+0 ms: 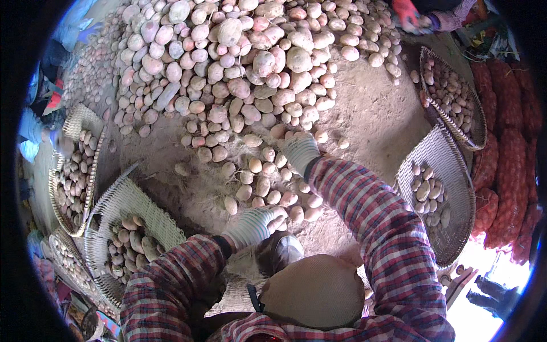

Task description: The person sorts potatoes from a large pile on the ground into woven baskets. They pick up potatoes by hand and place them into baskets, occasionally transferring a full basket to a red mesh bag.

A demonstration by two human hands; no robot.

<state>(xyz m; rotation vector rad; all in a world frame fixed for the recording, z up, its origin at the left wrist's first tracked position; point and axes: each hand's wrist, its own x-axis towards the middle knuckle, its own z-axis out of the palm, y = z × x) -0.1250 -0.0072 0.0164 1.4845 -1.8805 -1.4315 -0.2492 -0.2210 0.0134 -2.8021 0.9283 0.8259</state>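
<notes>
My left hand (pixel 253 224), in a white knit glove with green stripes, is low over the dirt floor in front of my shoe (pixel 288 250). Its fingers curl beside a few loose potatoes (pixel 296 213), and their inner side is hidden. Further forward, my right hand (pixel 300 149) in a matching glove reaches to the near edge of a large potato heap (pixel 265 64). A reddish potato (pixel 278 131) lies right by its fingertips; whether it is gripped does not show. Scattered small potatoes (pixel 263 186) lie on the ground between my hands.
Woven baskets with potatoes stand at left (pixel 145 209), far left (pixel 92 128), right (pixel 459 179) and upper right (pixel 480 124). Filled red mesh sacks (pixel 508 171) are stacked along the right. A co-worker's red-gloved hand (pixel 406 15) is at the top right; another person (pixel 32 132) is at the left.
</notes>
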